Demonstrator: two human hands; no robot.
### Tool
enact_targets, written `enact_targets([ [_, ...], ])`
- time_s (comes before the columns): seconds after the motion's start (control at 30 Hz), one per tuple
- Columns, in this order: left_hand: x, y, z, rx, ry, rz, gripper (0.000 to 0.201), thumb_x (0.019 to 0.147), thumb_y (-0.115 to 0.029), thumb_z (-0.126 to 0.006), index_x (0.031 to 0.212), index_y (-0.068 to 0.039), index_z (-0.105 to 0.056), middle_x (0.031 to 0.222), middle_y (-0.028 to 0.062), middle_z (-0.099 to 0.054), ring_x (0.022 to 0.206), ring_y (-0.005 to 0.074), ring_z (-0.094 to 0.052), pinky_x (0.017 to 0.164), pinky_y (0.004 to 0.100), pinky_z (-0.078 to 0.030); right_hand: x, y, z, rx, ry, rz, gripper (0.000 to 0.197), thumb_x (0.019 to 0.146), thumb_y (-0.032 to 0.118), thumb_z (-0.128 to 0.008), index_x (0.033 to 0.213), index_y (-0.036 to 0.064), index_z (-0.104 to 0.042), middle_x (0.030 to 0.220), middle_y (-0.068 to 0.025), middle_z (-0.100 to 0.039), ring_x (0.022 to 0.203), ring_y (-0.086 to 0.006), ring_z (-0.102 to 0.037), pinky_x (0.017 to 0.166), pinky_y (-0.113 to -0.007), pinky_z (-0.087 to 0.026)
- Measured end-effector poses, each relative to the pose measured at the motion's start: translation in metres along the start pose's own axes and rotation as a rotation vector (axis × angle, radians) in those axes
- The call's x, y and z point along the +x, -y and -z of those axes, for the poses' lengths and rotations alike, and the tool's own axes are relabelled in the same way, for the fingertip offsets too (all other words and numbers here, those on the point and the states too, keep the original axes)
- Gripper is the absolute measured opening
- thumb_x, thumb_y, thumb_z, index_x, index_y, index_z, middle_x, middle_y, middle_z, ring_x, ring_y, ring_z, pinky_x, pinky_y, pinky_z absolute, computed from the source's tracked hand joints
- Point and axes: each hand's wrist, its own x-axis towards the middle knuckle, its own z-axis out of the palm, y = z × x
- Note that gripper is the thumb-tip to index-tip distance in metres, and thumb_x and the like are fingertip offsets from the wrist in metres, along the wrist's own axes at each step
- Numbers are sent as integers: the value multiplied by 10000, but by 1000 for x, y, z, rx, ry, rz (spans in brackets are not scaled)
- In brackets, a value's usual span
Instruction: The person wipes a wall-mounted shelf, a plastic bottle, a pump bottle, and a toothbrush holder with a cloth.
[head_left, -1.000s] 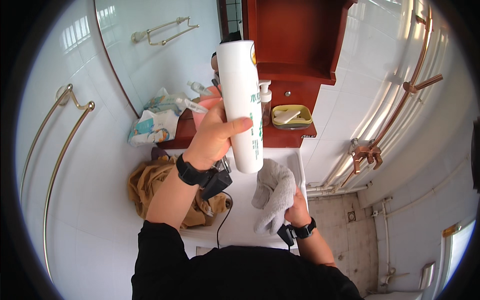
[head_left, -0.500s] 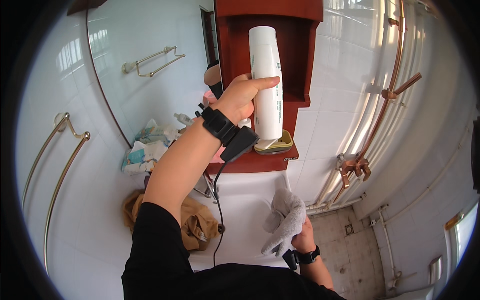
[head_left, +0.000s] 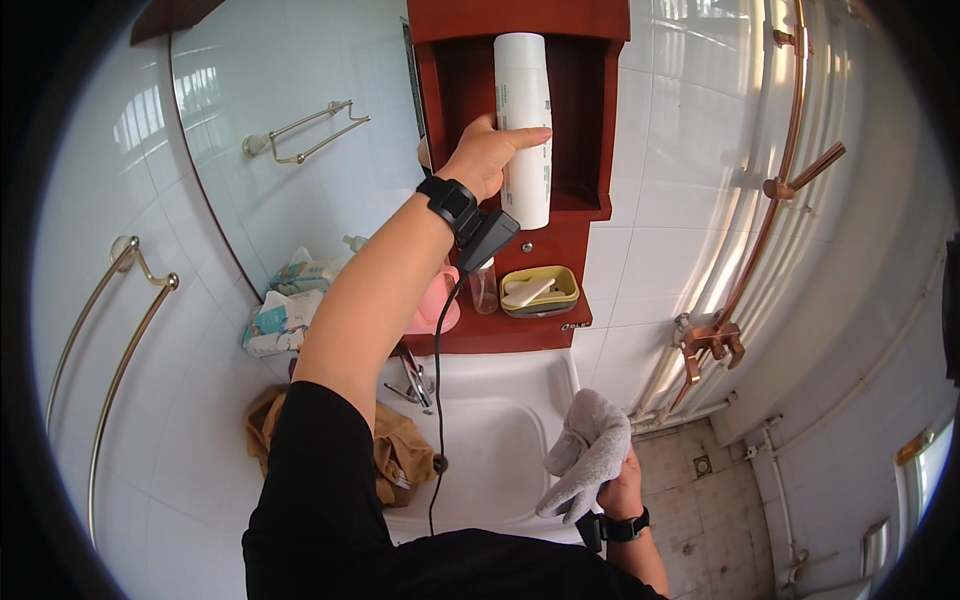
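My left hand [head_left: 492, 158] is wrapped round a tall white bottle [head_left: 524, 100], thumb across its front. The bottle stands nearly upright before the recess of a red-brown wooden cabinet [head_left: 585, 110]; whether its base touches the shelf I cannot tell. Low on the right, my right hand [head_left: 622, 487] grips a bunched grey cloth [head_left: 588, 450] near the rim of the white washbasin [head_left: 490, 440]. Below the bottle, on the wooden ledge, sit a yellow-green soap box [head_left: 560, 284] with a pale bar in it, a clear bottle [head_left: 484, 288] and a pink container [head_left: 436, 305], partly hidden by a cable.
Brown cloth [head_left: 400, 455] lies over the basin's left side, near the faucet [head_left: 413, 382]. Packs of wipes [head_left: 283, 322] stand beneath the mirror [head_left: 290, 80]. A towel rail [head_left: 120, 330] juts from the left wall; copper shower pipework [head_left: 712, 342] runs down the right one.
My left hand has raised the white bottle toward the cabinet recess, uncovering the soap box and clear bottle below. The grey cloth in my right hand has shifted slightly right.
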Motion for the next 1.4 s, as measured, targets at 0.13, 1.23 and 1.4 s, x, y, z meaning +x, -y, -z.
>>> enact_targets([
  [0.13,16,8,4,47,-16,-59,538,739,-55,-738,1159,44,-419,1051,192,-575,933,287,-620,783,458,-542,3,-1,7,-16,-34,18,467,851,112,-573,1289,26,-436,1066,-63,-593,916,-155,-586,794,-302,-502],
  [1.23,49,32,18,468,-385,-269,680,655,-155,-811,1140,75,-393,1045,196,-575,883,261,-631,773,383,-542,5,-12,24,22,-10,-32,470,864,164,-596,1282,28,-431,1022,-59,-605,886,-156,-594,780,-308,-505],
  [1.4,45,29,12,490,-422,-233,710,643,-193,-824,1140,75,-394,1051,200,-570,879,263,-633,756,380,-550,5,-14,28,-6,-33,-33,504,849,143,-542,1309,-18,-416,1224,-154,-544,1074,-257,-565,920,-371,-469],
])
